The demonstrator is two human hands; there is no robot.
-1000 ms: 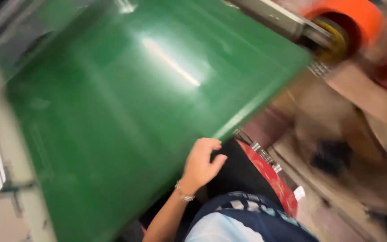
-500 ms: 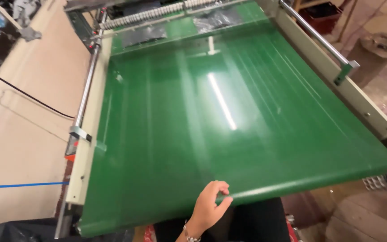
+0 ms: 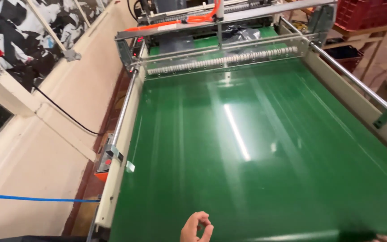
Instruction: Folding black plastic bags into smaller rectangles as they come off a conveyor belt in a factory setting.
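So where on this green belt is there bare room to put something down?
Most of the green belt is bare, from the roller bar down to the near edge, between the left rail and right rail. The left hand sits at the near edge. Behind the roller bar it is crowded with machine parts.

A wide green conveyor belt point(image 3: 265, 148) is stretching between cream side rails point(image 3: 119, 179), shining under a light. Its surface is lying bare; a dark plastic sheet point(image 3: 242, 33) is sitting at its far end.
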